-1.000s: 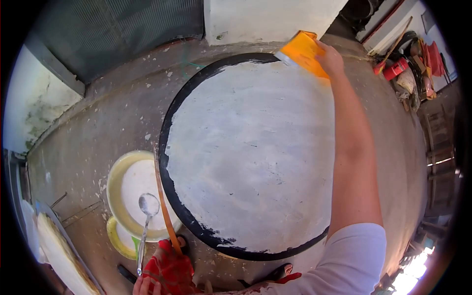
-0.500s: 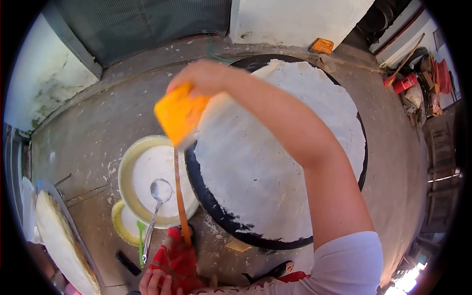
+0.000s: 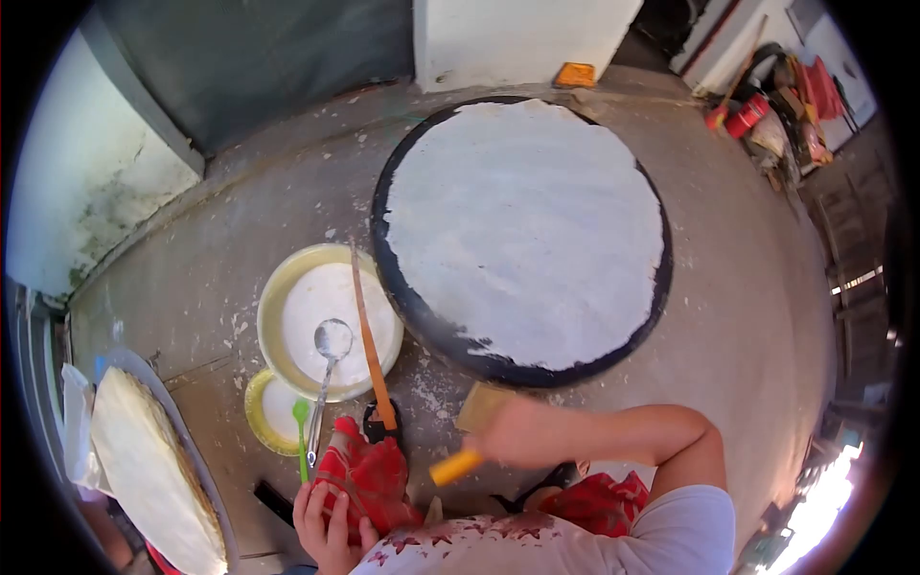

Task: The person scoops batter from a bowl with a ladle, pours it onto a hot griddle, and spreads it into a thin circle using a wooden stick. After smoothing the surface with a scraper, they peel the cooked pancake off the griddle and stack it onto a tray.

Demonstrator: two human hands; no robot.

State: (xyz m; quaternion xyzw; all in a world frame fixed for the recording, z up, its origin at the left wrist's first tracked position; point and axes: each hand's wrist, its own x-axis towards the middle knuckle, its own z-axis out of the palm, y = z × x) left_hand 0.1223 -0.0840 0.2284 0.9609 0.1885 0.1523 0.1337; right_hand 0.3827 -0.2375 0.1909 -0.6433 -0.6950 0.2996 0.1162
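Observation:
My right hand (image 3: 522, 433), blurred by motion, is closed on an orange-yellow scraper (image 3: 455, 467) low in the middle of the view, near my lap. Just past this hand lies a tan flat piece (image 3: 482, 406), partly covered by it. My left hand (image 3: 328, 525) rests with fingers spread on the red patterned cloth (image 3: 369, 484) over my knee. A thin white sheet of batter (image 3: 527, 230) covers most of the round black griddle (image 3: 460, 356), with a ragged edge at the near left.
Left of the griddle is a cream basin (image 3: 271, 316) of white batter, holding a metal ladle (image 3: 333, 340). A wooden stick (image 3: 369, 335) leans over its rim. Beside it are a small yellow bowl (image 3: 257, 422) and green spoon (image 3: 302, 412). Stacked flatbreads (image 3: 144, 470) stand far left.
My right hand has swept from the griddle's far left edge back toward my lap with the scraper. The griddle is now uncovered by my arm. The view has shifted; my left hand stays on the cloth.

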